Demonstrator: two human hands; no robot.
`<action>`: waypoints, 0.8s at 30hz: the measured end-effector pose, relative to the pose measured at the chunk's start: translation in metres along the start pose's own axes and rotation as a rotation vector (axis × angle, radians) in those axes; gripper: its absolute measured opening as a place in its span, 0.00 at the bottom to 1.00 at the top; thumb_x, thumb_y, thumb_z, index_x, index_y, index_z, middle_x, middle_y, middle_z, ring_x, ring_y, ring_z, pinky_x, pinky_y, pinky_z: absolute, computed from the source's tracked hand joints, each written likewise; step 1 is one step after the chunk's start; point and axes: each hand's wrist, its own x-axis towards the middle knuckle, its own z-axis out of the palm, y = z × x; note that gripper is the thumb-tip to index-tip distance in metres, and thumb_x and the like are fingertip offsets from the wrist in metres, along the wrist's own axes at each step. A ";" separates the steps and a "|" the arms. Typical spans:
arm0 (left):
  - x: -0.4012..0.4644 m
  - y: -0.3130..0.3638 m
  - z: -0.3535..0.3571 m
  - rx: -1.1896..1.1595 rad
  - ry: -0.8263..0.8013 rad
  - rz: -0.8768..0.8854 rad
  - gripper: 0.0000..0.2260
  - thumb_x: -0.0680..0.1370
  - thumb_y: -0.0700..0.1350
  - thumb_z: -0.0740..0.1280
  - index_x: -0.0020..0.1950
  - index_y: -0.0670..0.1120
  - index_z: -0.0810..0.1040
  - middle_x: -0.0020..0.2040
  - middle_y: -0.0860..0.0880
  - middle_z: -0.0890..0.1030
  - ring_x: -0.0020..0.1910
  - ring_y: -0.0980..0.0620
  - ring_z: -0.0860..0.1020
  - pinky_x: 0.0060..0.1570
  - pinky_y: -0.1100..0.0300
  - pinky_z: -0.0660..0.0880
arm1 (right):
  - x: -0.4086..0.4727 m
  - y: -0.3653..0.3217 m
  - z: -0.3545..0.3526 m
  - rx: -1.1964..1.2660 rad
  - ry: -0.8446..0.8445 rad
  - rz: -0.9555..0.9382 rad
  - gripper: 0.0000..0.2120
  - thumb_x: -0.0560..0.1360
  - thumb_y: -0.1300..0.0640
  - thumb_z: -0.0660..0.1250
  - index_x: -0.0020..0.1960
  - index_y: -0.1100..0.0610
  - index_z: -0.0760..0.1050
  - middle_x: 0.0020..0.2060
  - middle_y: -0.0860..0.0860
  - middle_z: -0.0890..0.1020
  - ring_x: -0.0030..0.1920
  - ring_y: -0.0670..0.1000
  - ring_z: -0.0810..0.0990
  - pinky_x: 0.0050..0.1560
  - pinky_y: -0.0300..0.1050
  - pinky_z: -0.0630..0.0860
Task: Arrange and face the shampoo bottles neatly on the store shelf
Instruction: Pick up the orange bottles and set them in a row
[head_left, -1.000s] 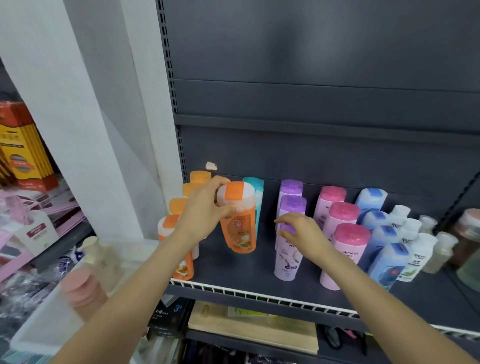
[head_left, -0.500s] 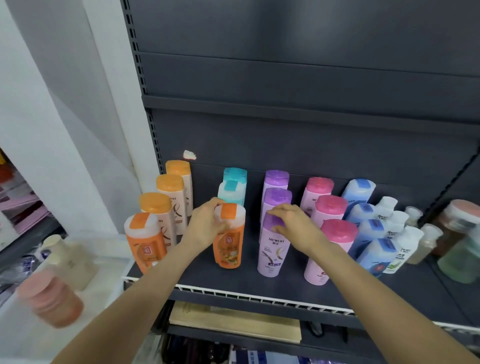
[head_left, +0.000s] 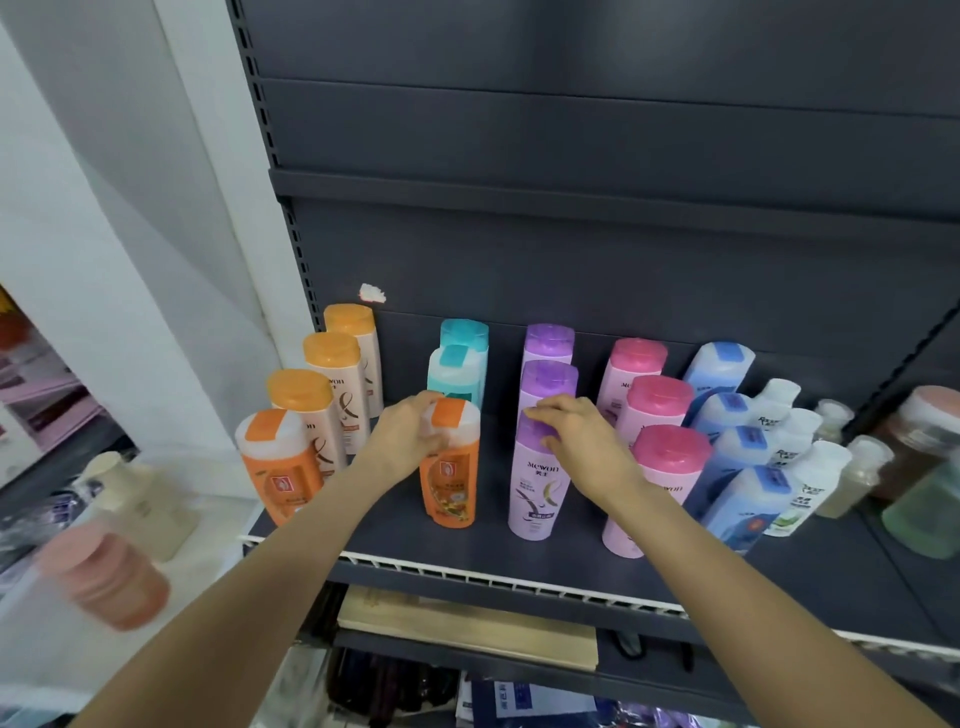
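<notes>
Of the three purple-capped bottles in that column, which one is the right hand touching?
The front purple bottle, nearest the shelf edge. The right hand rests on its cap, and its Mewon label faces out; the two behind stand untouched.

Bare shelf (head_left: 519, 551) runs along the front edge, ahead of every bottle, wide enough for hands to pass. A lane opens between the orange bottle (head_left: 451, 467) and the purple row (head_left: 540, 457) (its back end closed by teal bottles (head_left: 457, 369)). Toward the right edge, pink bottles (head_left: 654, 467), blue bottles (head_left: 737, 467) and white bottles (head_left: 805, 478) crowd together.
</notes>
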 end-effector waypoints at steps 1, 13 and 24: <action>0.000 0.001 0.000 0.010 0.000 -0.004 0.26 0.75 0.42 0.68 0.72 0.45 0.64 0.66 0.44 0.73 0.63 0.46 0.73 0.60 0.57 0.70 | 0.000 0.000 0.000 0.003 -0.002 0.003 0.21 0.79 0.64 0.59 0.71 0.54 0.67 0.67 0.51 0.70 0.64 0.52 0.67 0.64 0.42 0.65; -0.024 0.005 -0.005 0.071 0.117 -0.025 0.25 0.76 0.43 0.68 0.72 0.44 0.64 0.66 0.44 0.71 0.64 0.46 0.71 0.63 0.54 0.69 | -0.008 -0.021 0.000 -0.016 0.007 -0.054 0.23 0.79 0.57 0.60 0.73 0.53 0.63 0.72 0.49 0.63 0.72 0.49 0.59 0.66 0.45 0.67; -0.057 -0.059 -0.072 0.479 0.310 -0.098 0.23 0.76 0.47 0.66 0.70 0.46 0.66 0.69 0.47 0.67 0.68 0.45 0.64 0.63 0.51 0.65 | 0.020 -0.103 0.024 -0.035 -0.071 -0.194 0.26 0.79 0.57 0.60 0.76 0.54 0.58 0.74 0.50 0.60 0.73 0.51 0.58 0.71 0.49 0.63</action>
